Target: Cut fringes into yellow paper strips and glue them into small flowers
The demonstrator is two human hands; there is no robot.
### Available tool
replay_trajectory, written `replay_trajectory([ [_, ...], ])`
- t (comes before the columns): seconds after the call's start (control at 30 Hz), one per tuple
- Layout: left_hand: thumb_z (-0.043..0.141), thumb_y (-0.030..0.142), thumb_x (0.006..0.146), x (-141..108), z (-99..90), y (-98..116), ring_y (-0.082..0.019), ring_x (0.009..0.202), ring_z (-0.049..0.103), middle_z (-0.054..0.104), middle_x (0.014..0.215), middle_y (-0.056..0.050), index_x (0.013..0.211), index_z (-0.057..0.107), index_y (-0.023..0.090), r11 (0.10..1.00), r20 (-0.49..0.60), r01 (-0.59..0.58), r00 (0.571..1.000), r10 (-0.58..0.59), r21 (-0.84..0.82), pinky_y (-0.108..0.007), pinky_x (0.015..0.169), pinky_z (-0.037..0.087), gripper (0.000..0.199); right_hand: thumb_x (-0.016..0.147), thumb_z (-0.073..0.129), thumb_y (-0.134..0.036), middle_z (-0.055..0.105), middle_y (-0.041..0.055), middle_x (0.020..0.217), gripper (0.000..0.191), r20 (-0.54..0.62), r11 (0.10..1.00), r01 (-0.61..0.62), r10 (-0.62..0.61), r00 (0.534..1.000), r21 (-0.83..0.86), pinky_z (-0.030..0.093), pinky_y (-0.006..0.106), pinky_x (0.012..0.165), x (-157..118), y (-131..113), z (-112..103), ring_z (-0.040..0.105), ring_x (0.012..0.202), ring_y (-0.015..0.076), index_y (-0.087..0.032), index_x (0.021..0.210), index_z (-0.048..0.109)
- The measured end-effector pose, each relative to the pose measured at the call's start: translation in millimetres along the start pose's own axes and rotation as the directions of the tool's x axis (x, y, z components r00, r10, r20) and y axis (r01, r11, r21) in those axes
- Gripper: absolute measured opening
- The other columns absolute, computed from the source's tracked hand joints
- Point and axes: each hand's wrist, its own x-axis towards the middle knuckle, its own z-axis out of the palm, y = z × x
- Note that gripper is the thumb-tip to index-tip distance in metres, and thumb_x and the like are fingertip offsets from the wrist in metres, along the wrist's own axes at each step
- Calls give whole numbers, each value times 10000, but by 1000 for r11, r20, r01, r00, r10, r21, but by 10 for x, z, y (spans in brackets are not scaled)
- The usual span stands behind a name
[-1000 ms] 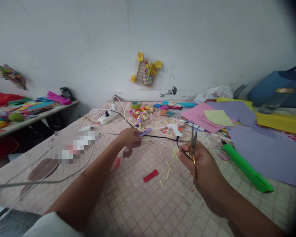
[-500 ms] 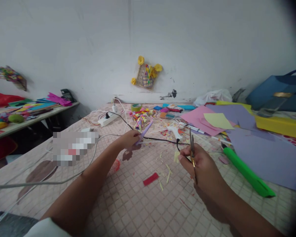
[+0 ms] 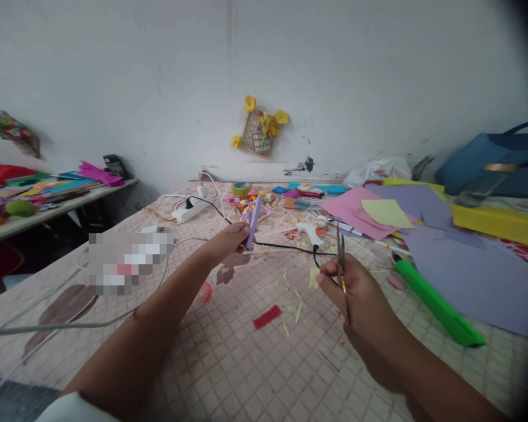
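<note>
Pinched in my left hand (image 3: 234,237) is a narrow purple paper strip (image 3: 254,223), held upright above the table near the pile of coloured scraps (image 3: 249,202). My right hand (image 3: 356,284) is closed around a pair of scissors (image 3: 341,258), whose blades point up and away. Beside the right fingertips is a small pale yellow paper piece (image 3: 314,278). A red paper rectangle (image 3: 267,316) and thin yellow slivers (image 3: 299,306) lie on the tiled-pattern cloth between my hands.
Behind my right hand lies a white glue gun (image 3: 310,234) with a black cord. A power strip (image 3: 191,211) and cables are at left. At right are a green tool (image 3: 440,305), purple sheets (image 3: 479,281), pink sheets (image 3: 356,211) and a blue bag (image 3: 488,164).
The purple strip in my left hand has turned more upright, its broad side now showing. My right hand keeps the scissors in nearly the same place. The view has shifted slightly.
</note>
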Motion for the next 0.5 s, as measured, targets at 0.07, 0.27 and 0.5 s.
replay_trajectory([
  [0.07, 506, 319, 870, 9, 4, 2, -186, 954, 576, 559, 1122, -90, 1138, 519, 135, 1000, -56, 26, 998, -27, -12, -391, 802, 505, 325, 746, 569, -267, 512, -20, 695, 131, 17, 1000, -5, 5, 1000, -8, 376, 286, 559, 2, 7, -3, 463, 560, 139, -228, 759, 444],
  [0.27, 521, 250, 840, 22, 6, 53, -95, 595, 554, 582, 702, -18, 881, 557, 112, 993, -264, -14, 964, -17, -118, -199, 520, 435, 149, 743, 569, -263, 529, -21, 693, 116, -9, 999, -32, 32, 999, 14, 365, 276, 535, -8, 25, 6, 472, 549, 137, -230, 768, 461],
  [0.5, 445, 176, 807, 38, 57, 89, -62, 526, 507, 541, 665, 13, 811, 506, 139, 948, -445, -171, 895, 35, -268, -158, 473, 393, 72, 750, 569, -260, 507, -32, 680, 126, -7, 999, -37, 37, 999, 8, 354, 267, 514, -6, 38, 15, 455, 531, 130, -233, 771, 447],
])
